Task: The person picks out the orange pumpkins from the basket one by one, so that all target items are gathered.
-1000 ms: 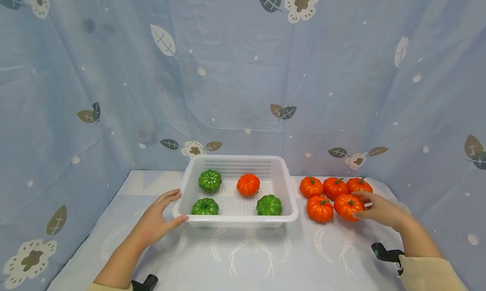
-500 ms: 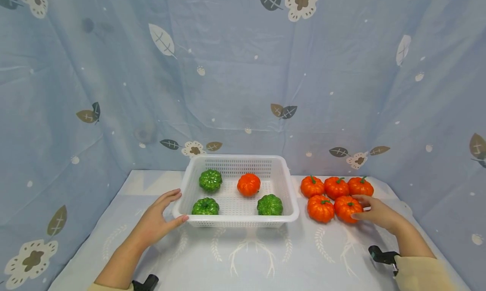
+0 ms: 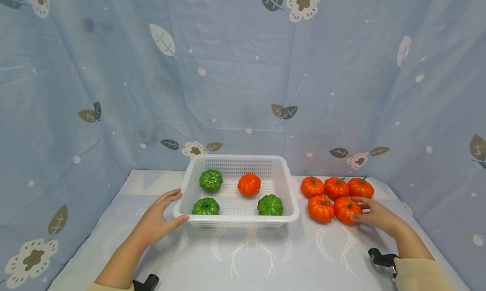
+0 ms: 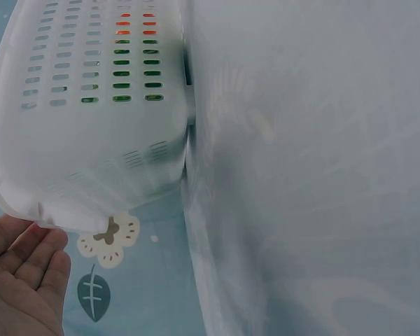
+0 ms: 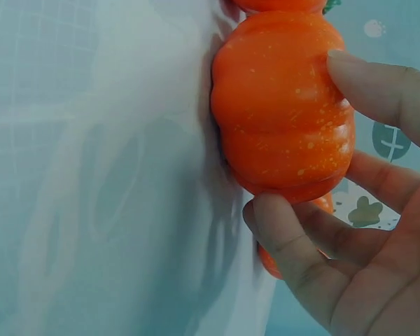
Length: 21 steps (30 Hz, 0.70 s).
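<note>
At the right, my right hand (image 3: 379,217) holds a small glossy orange pumpkin (image 5: 283,105) between thumb and fingers. The pumpkin sits on the table at the front right of a tight group of orange pumpkins (image 3: 320,209). On the other side, my left hand (image 3: 153,223) rests at the front left corner of a white plastic basket (image 3: 235,218), fingertips at its rim and thumb at the front edge. Inside the basket lie one orange pumpkin (image 3: 249,185) and three green pumpkins (image 3: 210,181), spaced apart.
A pale patterned cloth covers the table (image 3: 247,257). Blue curtains (image 3: 243,92) with leaf and flower prints hang behind and at both sides. A black wrist camera mount (image 3: 381,257) sits under the right forearm, another (image 3: 146,282) by the left.
The right hand has shifted slightly left and down with its pumpkin, which has settled against its neighbour. The left hand and the basket have stayed in place.
</note>
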Each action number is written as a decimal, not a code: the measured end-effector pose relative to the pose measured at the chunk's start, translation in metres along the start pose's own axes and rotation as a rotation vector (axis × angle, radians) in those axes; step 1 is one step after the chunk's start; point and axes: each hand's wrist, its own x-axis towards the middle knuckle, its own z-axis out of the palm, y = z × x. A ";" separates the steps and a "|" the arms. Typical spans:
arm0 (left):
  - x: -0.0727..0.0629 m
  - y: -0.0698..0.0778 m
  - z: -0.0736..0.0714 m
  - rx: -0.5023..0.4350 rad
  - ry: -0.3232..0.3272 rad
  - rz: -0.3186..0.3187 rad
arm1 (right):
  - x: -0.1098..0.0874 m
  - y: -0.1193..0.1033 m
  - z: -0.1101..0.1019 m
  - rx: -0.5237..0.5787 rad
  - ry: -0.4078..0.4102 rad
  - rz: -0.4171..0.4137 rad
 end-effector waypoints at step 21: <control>0.000 0.000 0.001 0.009 0.005 -0.002 | -0.032 -0.084 -0.019 -0.274 0.108 -0.303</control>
